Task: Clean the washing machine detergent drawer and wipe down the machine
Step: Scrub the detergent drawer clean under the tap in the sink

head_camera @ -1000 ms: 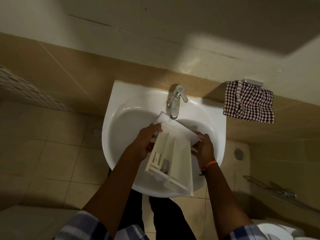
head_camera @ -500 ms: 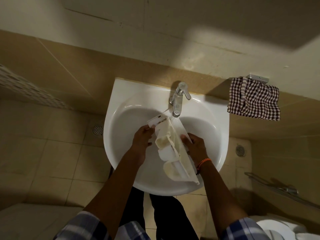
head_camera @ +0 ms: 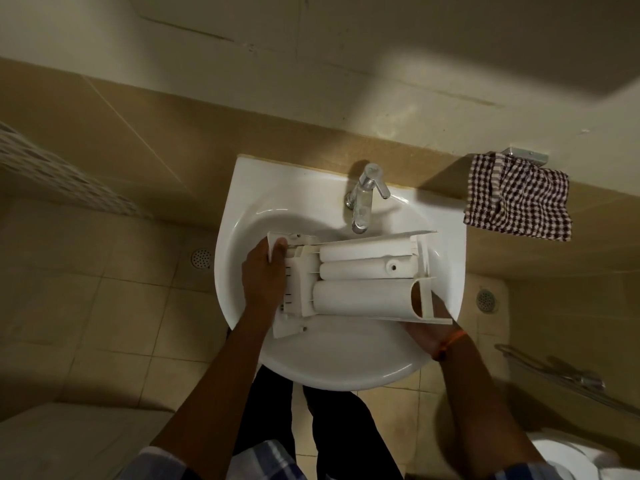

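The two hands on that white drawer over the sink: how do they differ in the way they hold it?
The left hand grips the drawer at its left end, thumb over the top edge, back of the hand in full view. The right hand holds the right end from below, mostly hidden under the plastic. The right wrist wears an orange band; the left is bare. Both hold the drawer over the sink.
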Motion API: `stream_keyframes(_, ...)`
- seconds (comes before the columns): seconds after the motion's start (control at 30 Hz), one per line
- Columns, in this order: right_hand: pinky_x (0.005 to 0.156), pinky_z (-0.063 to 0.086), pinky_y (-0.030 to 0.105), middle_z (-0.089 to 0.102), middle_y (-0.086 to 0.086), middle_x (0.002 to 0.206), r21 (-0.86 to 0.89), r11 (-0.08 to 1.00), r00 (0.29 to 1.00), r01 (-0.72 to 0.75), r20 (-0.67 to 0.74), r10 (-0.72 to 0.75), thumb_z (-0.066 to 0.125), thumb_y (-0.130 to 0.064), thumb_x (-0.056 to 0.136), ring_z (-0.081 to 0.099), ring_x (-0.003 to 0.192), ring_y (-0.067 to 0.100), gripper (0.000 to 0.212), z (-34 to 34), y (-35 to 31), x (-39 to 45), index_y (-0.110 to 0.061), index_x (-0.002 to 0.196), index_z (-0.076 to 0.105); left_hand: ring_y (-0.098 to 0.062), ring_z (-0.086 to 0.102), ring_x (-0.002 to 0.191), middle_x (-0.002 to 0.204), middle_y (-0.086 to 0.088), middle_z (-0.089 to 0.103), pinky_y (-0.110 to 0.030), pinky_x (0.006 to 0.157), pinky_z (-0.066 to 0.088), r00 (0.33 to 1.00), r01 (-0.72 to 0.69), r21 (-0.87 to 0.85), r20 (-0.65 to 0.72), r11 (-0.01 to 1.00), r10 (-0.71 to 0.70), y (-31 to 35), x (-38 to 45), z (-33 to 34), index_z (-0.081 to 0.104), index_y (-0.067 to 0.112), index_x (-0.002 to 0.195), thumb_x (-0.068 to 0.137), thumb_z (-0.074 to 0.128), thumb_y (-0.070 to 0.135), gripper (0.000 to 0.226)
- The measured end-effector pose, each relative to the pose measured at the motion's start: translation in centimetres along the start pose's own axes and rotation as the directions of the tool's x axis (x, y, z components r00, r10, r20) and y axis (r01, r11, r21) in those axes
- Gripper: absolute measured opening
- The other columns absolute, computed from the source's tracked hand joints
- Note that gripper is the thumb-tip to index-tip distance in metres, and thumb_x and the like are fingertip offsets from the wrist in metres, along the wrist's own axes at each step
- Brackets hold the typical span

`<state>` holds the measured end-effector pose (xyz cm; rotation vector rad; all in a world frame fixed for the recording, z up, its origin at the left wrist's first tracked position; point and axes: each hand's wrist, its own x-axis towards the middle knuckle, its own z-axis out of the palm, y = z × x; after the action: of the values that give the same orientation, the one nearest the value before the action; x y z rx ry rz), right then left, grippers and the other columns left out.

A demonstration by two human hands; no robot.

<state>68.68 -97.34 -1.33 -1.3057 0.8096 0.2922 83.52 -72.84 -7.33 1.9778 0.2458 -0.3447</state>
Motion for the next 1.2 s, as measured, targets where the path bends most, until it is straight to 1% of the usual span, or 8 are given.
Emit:
stream_keyframes(0.1, 0.095, 0.058, 0.047, 0.074, 0.015, 0.117, 0.318, 0.944, 0.985, -0.083, -0.12, 0.127, 0.05, -0.034, 0.11, 0.072, 0.106, 0.028, 0.033, -2.3, -0.7, 0.8, -0.014, 0.124, 0.072, -0.014, 0.07, 0.085, 0.093, 0.002, 0.075, -0.034, 0.089, 0.056, 0.993, -0.11, 0.142, -0.034, 0.984, 0.116, 0.9, 0.0, 0.5, 0.072, 0.016, 0.112, 0.112, 0.055, 0.037, 0.027)
stream_keyframes(0.33, 0.101, 0.05, 0.041, 0.073, -0.003, 0.117, -0.269, 0.962, 0.906, 0.043, -0.396, -0.151, 0.058, -0.071, 0.09, 0.067, 0.11, 0.017, 0.054, 0.3, -0.3, 3.1, -0.025, 0.118, 0.07, -0.009, 0.064, 0.077, 0.088, 0.01, 0.066, -0.028, 0.084, 0.048, 0.992, -0.095, 0.242, -0.06, 0.966, 0.113, 3.1, -0.3, 2.4, 0.071, 0.015, 0.109, 0.111, 0.053, 0.047, 0.037)
stream_keyframes(0.5, 0.083, 0.045, 0.039, 0.061, 0.007, 0.087, -0.273, 0.962, 0.835, 0.022, -0.523, -0.168, 0.057, -0.081, 0.078, 0.056, 0.082, 0.019, 0.077, 1.2, 1.1, 5.3, -0.007, 0.097, 0.064, -0.001, 0.067, 0.082, 0.094, 0.01, 0.072, -0.022, 0.074, 0.052, 0.997, -0.018, 0.079, 0.074, 0.997, 0.012, 2.7, -0.2, 1.2, 0.069, 0.018, 0.11, 0.101, 0.068, 0.053, 0.036)
stream_keyframes(0.57, 0.089, 0.048, 0.041, 0.067, 0.007, 0.1, -0.303, 0.953, 0.838, -0.023, -0.525, -0.147, 0.056, -0.083, 0.079, 0.062, 0.094, 0.024, 0.077, 1.8, 1.2, 5.4, -0.012, 0.107, 0.067, -0.004, 0.07, 0.081, 0.091, 0.008, 0.073, -0.025, 0.076, 0.058, 0.996, -0.084, 0.093, 0.043, 0.992, 0.08, 1.4, -0.7, 0.8, 0.069, 0.021, 0.104, 0.103, 0.068, 0.048, 0.027)
stream_keyframes(0.7, 0.091, 0.034, 0.028, 0.059, 0.011, 0.127, -0.538, 0.843, 0.695, -0.026, -0.615, -0.372, 0.075, -0.049, 0.091, 0.05, 0.121, 0.03, 0.051, 3.9, 0.5, 5.6, -0.01, 0.123, 0.065, -0.005, 0.07, 0.074, 0.081, 0.009, 0.071, -0.021, 0.073, 0.056, 0.984, -0.136, 0.104, -0.099, 0.985, 0.146, 0.6, -1.7, 0.8, 0.067, 0.025, 0.093, 0.108, 0.063, 0.039, 0.021)
stream_keyframes(0.87, 0.083, 0.037, 0.026, 0.063, 0.013, 0.108, -0.696, 0.709, 0.558, 0.111, -0.547, -0.624, 0.073, -0.014, 0.088, 0.055, 0.106, 0.032, 0.018, 6.7, -1.1, 6.3, -0.009, 0.104, 0.068, -0.003, 0.069, 0.073, 0.077, 0.013, 0.068, -0.02, 0.072, 0.054, 0.983, -0.063, 0.076, -0.167, 0.995, 0.074, 1.4, -1.2, 0.4, 0.065, 0.026, 0.086, 0.106, 0.065, 0.039, 0.024)
stream_keyframes(1.0, 0.091, 0.049, 0.039, 0.06, 0.013, 0.113, -0.756, 0.647, 0.517, 0.1, -0.516, -0.683, 0.068, -0.013, 0.091, 0.052, 0.106, 0.03, 0.017, 7.2, -1.4, 6.4, -0.007, 0.107, 0.069, -0.004, 0.071, 0.074, 0.079, 0.013, 0.07, -0.022, 0.071, 0.056, 0.983, -0.038, 0.02, -0.176, 0.999, 0.041, 2.0, -1.0, -0.2, 0.064, 0.03, 0.084, 0.104, 0.068, 0.04, 0.022)
stream_keyframes(1.2, 0.098, 0.048, 0.04, 0.068, 0.013, 0.112, -0.858, 0.496, 0.555, 0.134, -0.349, -0.755, 0.062, -0.005, 0.085, 0.057, 0.11, 0.034, 0.021, 7.1, -0.7, 6.6, -0.005, 0.104, 0.072, -0.006, 0.073, 0.07, 0.076, 0.009, 0.072, -0.026, 0.071, 0.06, 0.993, -0.017, 0.003, -0.119, 1.0, 0.017, 2.6, -0.9, 0.5, 0.07, 0.02, 0.084, 0.101, 0.073, 0.042, 0.028)
